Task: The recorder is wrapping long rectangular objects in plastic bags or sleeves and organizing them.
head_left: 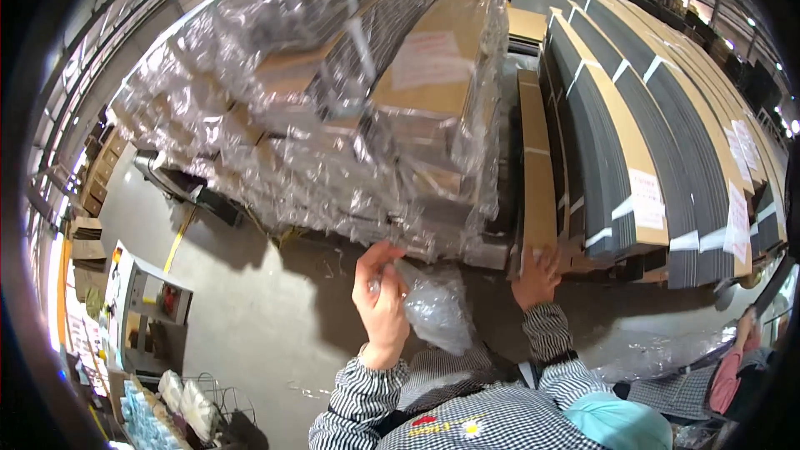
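My left hand (382, 304) is closed, its fingers curled and pinching a crumpled bunch of clear plastic film (439, 310) that hangs down beside it. Just beyond it stands a large stack of long cardboard-covered bundles wrapped in clear film (275, 167), with a white label on one top. My right hand (536, 279) is at the near end of a long, narrow brown cardboard piece (536, 171) between two stacks. Its fingers are apart and seem to touch that end; their tips are partly hard to make out.
To the right stand several long dark panel bundles (658, 108) with brown tops and white bands. Another person's pink sleeve (727, 379) shows at the lower right, near loose clear film (667, 357). At left are a white cabinet (133, 304) and a dark pallet truck-like object (187, 187).
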The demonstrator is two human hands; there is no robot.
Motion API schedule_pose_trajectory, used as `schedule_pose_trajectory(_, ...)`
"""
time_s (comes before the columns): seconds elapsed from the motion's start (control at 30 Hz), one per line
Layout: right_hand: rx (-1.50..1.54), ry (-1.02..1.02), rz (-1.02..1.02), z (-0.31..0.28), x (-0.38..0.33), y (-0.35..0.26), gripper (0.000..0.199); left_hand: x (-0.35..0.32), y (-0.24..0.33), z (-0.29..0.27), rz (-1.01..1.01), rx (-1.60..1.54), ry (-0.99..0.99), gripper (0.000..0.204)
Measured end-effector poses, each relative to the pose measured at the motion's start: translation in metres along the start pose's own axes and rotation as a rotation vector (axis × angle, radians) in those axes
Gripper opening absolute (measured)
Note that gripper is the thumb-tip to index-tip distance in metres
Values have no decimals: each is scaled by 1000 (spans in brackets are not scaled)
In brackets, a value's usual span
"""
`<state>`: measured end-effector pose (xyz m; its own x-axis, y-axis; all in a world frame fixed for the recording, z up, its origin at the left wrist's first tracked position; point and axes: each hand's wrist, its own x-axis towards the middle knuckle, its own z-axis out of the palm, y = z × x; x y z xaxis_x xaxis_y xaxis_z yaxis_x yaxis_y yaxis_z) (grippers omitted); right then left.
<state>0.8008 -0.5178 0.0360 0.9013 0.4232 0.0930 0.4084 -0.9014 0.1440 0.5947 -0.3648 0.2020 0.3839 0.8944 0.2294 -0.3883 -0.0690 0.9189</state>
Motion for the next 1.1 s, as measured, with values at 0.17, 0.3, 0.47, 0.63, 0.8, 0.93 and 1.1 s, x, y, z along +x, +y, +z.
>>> schedule_pose_trajectory(0.17,1340,-45,-556,-119,-90,31,64,-38,9,7,-94,-185,-83,29)
schedule_pose_trajectory(0.3,1638,-229,-572,-150,-133,28,37,-78,13,28,-91,-147,-210,28)
schedule_pose_trajectory(0.47,1380,498,-458,-176,-137,60,8,-97,11,25,-174,-140,-318,27)
schedule_pose_trajectory(0.63,1718,277,-477,-162,-137,94,20,-109,-20,-7,-282,80,-698,9)
schedule_pose_trajectory(0.8,2686,-1059,-520,-125,-167,103,32,-133,-42,8,-578,-347,-678,27)
schedule_pose_trajectory(0.93,2511,-717,-396,-67,-157,150,21,-128,-65,-14,-945,-227,-1150,41)
schedule_pose_trajectory(1.1,584,-563,-657,67,-150,181,20,-160,-211,-44,-15,987,-1346,21)
